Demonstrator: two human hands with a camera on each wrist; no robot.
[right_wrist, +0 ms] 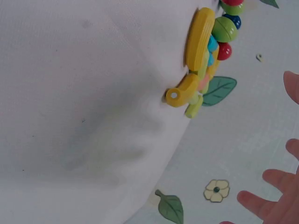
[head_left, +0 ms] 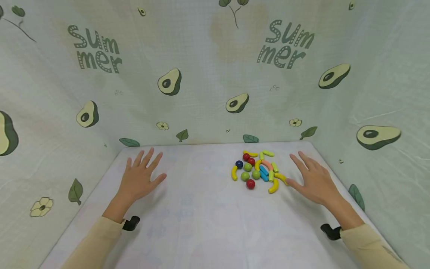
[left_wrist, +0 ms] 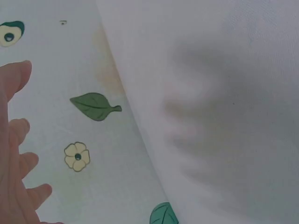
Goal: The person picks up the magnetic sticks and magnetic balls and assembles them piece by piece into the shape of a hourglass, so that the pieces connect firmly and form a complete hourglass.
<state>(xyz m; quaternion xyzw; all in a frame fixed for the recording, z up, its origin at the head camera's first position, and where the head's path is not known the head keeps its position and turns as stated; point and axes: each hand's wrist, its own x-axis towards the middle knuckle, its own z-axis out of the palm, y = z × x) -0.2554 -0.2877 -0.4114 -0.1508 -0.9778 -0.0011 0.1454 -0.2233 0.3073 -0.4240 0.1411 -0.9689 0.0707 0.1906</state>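
Note:
My left hand [head_left: 139,177] hovers over the left side of the white table with its fingers spread, holding nothing. On the right, my right hand [head_left: 315,181] is held above the table, fingers spread and nothing in them. Its thumb appears close to a yellow curved piece [head_left: 281,178] at the edge of a small pile. That pile has red balls [head_left: 250,184], green balls [head_left: 245,176], a dark blue ball [head_left: 239,164], blue sticks [head_left: 264,175], light green sticks [head_left: 271,176] and a pink curved piece [head_left: 267,164]. In the right wrist view, yellow curved pieces [right_wrist: 200,39] lie nearest.
The white table [head_left: 195,209] meets a pale cloth [head_left: 201,48] printed with avocados, leaves and lettering at the back and both sides. A black wrist mount [head_left: 131,223] sits by the left cuff, another black mount [head_left: 330,232] by the right.

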